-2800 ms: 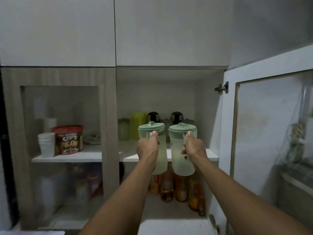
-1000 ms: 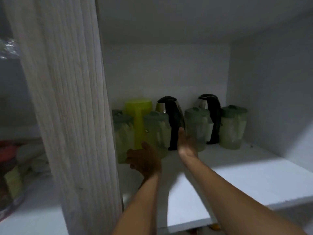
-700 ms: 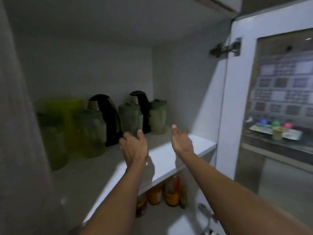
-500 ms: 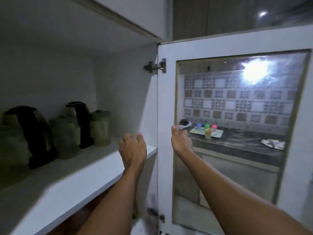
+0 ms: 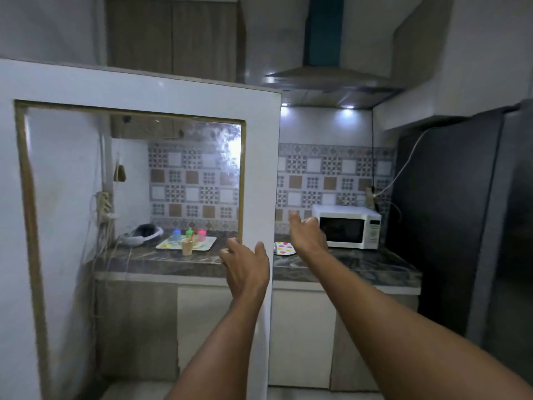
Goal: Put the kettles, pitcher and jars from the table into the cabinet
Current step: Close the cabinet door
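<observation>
The white cabinet door (image 5: 144, 90) with its glass pane stands swung out and fills the left half of the view. My left hand (image 5: 246, 268) is empty with fingers apart, in front of the door's free edge; contact with it cannot be told. My right hand (image 5: 307, 233) is raised just past that edge, empty and spread. The cabinet shelf with the kettles, pitcher and jars is out of view.
A dark stone counter (image 5: 346, 264) runs behind, with a white microwave (image 5: 347, 226) and a dotted plate (image 5: 284, 248). Through the glass I see a tray of small cups (image 5: 187, 242). A tall dark fridge (image 5: 461, 226) stands at the right, a range hood (image 5: 326, 82) above.
I set the two green-lidded jars on the shelf and drew both hands back empty. My view has swung right from the shelf to the open door and the kitchen.
</observation>
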The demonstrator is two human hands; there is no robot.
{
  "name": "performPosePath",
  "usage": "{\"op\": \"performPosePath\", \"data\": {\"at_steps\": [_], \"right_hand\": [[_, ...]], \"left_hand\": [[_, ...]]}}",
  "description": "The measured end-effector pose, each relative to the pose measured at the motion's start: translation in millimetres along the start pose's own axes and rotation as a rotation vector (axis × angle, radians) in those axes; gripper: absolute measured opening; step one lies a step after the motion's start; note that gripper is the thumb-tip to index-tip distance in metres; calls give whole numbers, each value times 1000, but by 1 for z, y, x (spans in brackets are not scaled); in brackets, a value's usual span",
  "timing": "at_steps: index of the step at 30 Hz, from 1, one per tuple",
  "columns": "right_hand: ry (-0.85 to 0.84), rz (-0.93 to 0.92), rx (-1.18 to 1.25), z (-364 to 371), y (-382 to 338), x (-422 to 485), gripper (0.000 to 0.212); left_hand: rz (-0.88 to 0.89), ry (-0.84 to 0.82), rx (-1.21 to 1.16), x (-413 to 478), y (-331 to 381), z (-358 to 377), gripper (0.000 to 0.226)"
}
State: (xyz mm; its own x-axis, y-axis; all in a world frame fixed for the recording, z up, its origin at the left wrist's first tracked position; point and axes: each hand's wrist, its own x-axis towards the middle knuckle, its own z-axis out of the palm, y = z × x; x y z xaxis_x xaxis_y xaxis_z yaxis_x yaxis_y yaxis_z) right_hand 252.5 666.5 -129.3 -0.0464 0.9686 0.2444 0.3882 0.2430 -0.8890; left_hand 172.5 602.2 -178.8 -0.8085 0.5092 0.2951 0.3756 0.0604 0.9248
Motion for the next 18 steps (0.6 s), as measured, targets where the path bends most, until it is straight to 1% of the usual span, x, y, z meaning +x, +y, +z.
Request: {"op": "performPosePath", "data": {"at_steps": [5, 8, 10, 13, 18], "right_hand": [[-27, -52, 61, 12, -7, 49, 71], [-74, -102, 100, 32, -19, 72, 75], [-133, -137, 110, 46, -28, 86, 79], [-225, -180, 105, 70, -39, 105, 81], [-231, -205, 145, 84, -38, 127, 77]], "left_hand": [[64, 40, 102, 29, -1, 57, 71], [122, 110, 201, 53, -10, 83, 78], [135, 191, 260, 69, -16, 100, 80], [123, 261, 268, 86, -24, 118, 79], [166, 312, 243, 105, -32, 121, 78]]}}
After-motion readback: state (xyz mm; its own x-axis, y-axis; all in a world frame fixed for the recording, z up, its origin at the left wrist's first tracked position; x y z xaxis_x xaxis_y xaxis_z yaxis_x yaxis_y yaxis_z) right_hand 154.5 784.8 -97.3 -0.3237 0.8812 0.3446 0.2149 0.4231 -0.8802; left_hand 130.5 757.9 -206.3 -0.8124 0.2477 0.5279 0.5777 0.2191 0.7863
